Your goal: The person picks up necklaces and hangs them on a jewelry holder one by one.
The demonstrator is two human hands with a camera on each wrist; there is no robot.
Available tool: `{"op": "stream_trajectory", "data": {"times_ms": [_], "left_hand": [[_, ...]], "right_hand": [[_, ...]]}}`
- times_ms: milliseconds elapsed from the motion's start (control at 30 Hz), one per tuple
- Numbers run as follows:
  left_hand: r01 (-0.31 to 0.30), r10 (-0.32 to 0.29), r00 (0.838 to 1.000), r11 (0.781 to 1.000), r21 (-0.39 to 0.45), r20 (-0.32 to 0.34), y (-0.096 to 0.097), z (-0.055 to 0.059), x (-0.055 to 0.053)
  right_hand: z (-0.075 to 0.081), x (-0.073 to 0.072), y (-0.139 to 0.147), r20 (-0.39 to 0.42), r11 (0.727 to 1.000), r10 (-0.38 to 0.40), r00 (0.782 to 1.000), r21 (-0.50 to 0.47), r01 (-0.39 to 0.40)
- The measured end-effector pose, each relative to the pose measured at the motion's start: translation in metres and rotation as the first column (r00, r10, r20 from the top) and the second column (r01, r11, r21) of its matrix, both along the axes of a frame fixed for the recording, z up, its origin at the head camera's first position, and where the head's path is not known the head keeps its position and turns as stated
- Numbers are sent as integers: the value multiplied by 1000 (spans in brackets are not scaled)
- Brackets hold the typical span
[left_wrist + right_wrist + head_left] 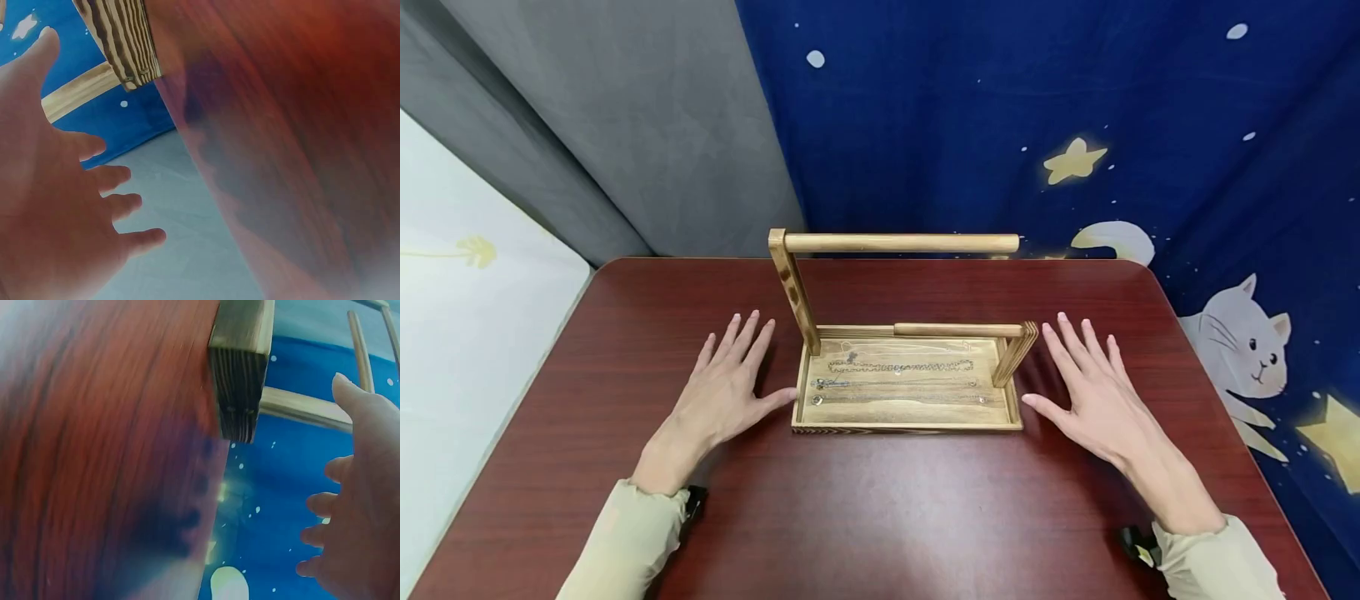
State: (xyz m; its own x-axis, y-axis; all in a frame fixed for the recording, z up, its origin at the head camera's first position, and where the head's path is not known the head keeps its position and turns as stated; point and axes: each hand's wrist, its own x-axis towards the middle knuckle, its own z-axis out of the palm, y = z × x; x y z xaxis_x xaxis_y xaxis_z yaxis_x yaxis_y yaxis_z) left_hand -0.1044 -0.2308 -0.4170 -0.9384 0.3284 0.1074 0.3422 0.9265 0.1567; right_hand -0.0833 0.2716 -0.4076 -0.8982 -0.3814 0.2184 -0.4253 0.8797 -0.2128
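A wooden jewelry stand [907, 429] sits mid-table, with a shallow tray as its base. From its tall left post [795, 287] a long upper rod [902, 243] runs rightward; the short right post [1017, 354] carries a lower rod [958, 330]. Several thin chain necklaces [917, 366] lie stretched across the tray. My left hand [722, 396] is palm down with spread fingers, its thumb tip at the tray's left edge; contact is unclear. On the other side my right hand [1101, 400] spreads likewise, thumb close to the tray's right edge. Neither hand holds anything.
The dark red wood table [895, 517] extends around the stand. Behind it hang a grey curtain [647, 108] and a blue curtain [940, 117] with stars and a cat. A white patterned surface [467, 333] borders the table on the left.
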Motion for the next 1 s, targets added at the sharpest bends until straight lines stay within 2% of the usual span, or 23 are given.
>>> {"op": "stream_trajectory", "data": {"times_ms": [200, 433, 700, 900, 1000], "left_hand": [[3, -3, 1000, 1000, 23, 8, 5, 1, -7], [9, -10, 1000, 999, 41, 7, 8, 1, -12], [16, -19, 999, 997, 77, 44, 11, -1, -21], [27, -37, 995, 994, 106, 90, 15, -3, -26], [40, -51, 995, 992, 122, 90, 14, -3, -27]], "right_hand": [[3, 8, -8, 5, 1000, 9, 1000, 19, -9], [9, 20, -12, -21, 998, -25, 999, 64, 27], [10, 28, -19, -101, 1000, 0, 995, -3, 0], [7, 30, -27, -113, 999, 18, 993, -26, -21], [7, 29, -31, -115, 999, 41, 992, -27, -44]]}}
